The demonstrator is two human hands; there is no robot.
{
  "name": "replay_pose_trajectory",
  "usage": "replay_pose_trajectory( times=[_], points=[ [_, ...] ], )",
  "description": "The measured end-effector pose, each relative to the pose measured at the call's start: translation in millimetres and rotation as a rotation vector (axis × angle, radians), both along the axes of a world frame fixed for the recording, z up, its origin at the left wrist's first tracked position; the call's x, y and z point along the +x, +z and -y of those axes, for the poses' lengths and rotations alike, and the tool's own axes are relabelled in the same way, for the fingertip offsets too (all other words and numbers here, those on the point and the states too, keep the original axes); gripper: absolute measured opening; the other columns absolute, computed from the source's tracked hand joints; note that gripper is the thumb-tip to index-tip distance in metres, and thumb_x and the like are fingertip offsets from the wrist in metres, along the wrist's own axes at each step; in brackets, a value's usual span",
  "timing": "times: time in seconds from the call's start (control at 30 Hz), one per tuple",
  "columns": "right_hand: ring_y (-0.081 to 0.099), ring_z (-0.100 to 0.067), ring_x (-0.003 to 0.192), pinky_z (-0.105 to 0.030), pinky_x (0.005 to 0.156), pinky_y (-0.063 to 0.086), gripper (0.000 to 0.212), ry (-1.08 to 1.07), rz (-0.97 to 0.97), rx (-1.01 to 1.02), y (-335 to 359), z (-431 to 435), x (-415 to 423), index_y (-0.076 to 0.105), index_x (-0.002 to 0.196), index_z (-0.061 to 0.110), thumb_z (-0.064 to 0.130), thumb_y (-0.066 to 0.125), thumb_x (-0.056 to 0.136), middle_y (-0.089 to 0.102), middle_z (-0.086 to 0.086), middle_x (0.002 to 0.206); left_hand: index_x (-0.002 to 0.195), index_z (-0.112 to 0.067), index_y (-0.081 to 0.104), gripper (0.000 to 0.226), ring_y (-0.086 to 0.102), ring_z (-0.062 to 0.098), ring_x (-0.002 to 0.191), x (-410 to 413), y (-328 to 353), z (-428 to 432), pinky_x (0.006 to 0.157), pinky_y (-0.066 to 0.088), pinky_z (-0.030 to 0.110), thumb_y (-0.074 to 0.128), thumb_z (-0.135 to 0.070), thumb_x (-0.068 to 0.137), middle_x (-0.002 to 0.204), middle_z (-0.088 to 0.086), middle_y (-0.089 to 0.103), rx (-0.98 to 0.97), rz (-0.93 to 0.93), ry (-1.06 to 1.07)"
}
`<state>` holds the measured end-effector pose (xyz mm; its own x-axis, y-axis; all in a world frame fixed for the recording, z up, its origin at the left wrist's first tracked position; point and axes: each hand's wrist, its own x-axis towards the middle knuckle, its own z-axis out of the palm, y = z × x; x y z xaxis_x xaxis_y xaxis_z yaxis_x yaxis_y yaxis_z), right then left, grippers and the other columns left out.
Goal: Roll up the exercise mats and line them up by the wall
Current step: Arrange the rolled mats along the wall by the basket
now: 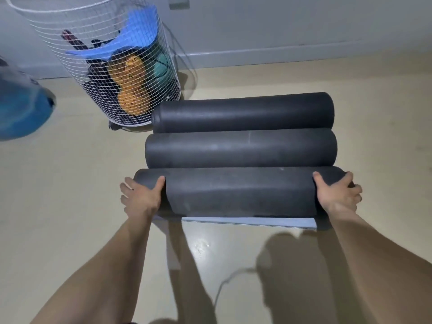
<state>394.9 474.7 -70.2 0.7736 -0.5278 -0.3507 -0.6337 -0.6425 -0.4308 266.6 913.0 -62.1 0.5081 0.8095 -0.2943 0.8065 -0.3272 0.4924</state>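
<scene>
No legible text, label, brand, number or sign is in view. The rolled mats point(243, 113) present plain dark faces. Items behind the mesh of the wire basket point(51, 40) are too blurred to read any marking.

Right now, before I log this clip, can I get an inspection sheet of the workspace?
Surface: beige glossy floor.
Job's things: three dark rolled mats lying parallel, side by side: far mat, middle mat, near mat with a pale strip lying flat at its near side.
Clutter: wire basket holding blue foam, orange and teal items; blue object at left edge.
Grippers: left hand and right hand each grip an end of the near mat.
Cables: grey cable on the floor near the person; thin cords behind the basket.
Surroundings: pale wall with baseboard beyond the mats.
</scene>
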Motion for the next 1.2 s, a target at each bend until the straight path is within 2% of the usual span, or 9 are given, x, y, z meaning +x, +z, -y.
replay_pose_trajectory(
  times=[0.07,0.2,0.6,0.73,0.8,0.87,0.97,1.1,1.2],
  points=[
    [0.028,-0.044,0.142,-0.059,0.114,0.033,0.099,-0.010,0.018,0.029,0,2,1,0.018,0.157,0.019,0.074,0.060,0.086,0.028,-0.025,0.154,0.152,-0.008,0.028,0.105,0.046,0.042,0.136,2,-5,-7,0.113,0.040,0.052,0.075,-0.067,0.079,0.154,0.017,0.040,-0.172,0.124,0.110],
    [0.031,-0.041,0.143,-0.057,0.114,0.035,0.106,-0.061,0.079,0.040,0,3,3,0.024,0.157,0.013,0.073,0.067,0.080,0.034,-0.021,0.154,0.151,-0.011,0.032,0.101,0.051,0.039,0.133,6,-10,-3,0.111,0.042,0.051,0.077,-0.064,0.078,0.150,0.013,0.047,-0.143,0.172,0.135],
    [0.033,-0.046,0.141,-0.058,0.113,0.031,0.101,-0.016,0.069,-0.062,-14,-11,-11,0.017,0.159,0.009,0.072,0.056,0.090,0.032,-0.027,0.154,0.157,-0.012,0.024,0.115,0.036,0.045,0.140,15,-21,0,0.114,0.032,0.055,0.078,-0.070,0.074,0.155,0.016,0.037,0.008,0.154,0.152],
    [0.016,-0.046,0.150,-0.067,0.121,0.009,0.063,0.406,0.151,-0.368,-10,-39,-24,0.033,0.159,0.021,0.054,0.031,0.106,0.020,-0.020,0.165,0.162,-0.010,0.009,0.124,0.028,0.047,0.142,16,-26,22,0.116,0.025,0.054,0.070,-0.076,0.076,0.159,0.020,0.025,0.006,0.119,0.304],
    [0.014,-0.041,0.153,-0.066,0.122,0.007,0.078,0.732,0.091,-0.392,-2,-55,-28,0.030,0.160,0.021,0.070,0.025,0.100,0.023,-0.012,0.167,0.162,-0.003,0.001,0.125,0.033,0.051,0.137,11,-23,45,0.116,0.025,0.048,0.065,-0.074,0.082,0.162,0.022,0.019,-0.069,0.156,0.468],
    [0.015,-0.033,0.155,-0.063,0.122,0.007,0.115,0.983,-0.008,-0.433,7,-63,-26,0.021,0.161,0.020,0.096,0.034,0.076,0.023,-0.006,0.167,0.160,-0.001,-0.009,0.121,0.039,0.050,0.135,-2,-25,72,0.114,0.028,0.048,0.057,-0.073,0.089,0.163,0.024,0.015,-0.234,0.154,0.516],
    [0.026,-0.029,0.149,-0.059,0.121,0.021,0.151,1.171,-0.075,-0.532,15,-61,-12,0.019,0.158,0.016,0.102,0.055,0.039,0.030,-0.002,0.161,0.160,-0.002,-0.001,0.117,0.043,0.040,0.139,-20,-37,118,0.116,0.031,0.045,0.053,-0.076,0.088,0.157,0.022,0.034,-0.548,0.131,0.456],
    [0.044,-0.029,0.132,-0.050,0.109,0.040,0.143,1.269,-0.112,-0.649,26,-71,7,0.034,0.149,0.018,0.101,0.062,0.036,0.046,0.001,0.145,0.149,-0.005,0.020,0.106,0.047,0.031,0.133,-12,-40,173,0.116,0.033,0.042,0.064,-0.075,0.083,0.149,0.012,0.044,-0.782,0.185,0.390],
    [0.050,-0.029,0.121,-0.045,0.097,0.047,0.128,1.297,-0.154,-0.648,29,-78,3,0.047,0.131,0.021,0.102,0.062,0.033,0.052,0.001,0.130,0.154,-0.011,0.021,0.110,0.044,0.037,0.133,-8,-29,186,0.110,0.033,0.045,0.069,-0.075,0.078,0.148,0.017,0.039,-0.756,0.185,0.518]
  ],
)
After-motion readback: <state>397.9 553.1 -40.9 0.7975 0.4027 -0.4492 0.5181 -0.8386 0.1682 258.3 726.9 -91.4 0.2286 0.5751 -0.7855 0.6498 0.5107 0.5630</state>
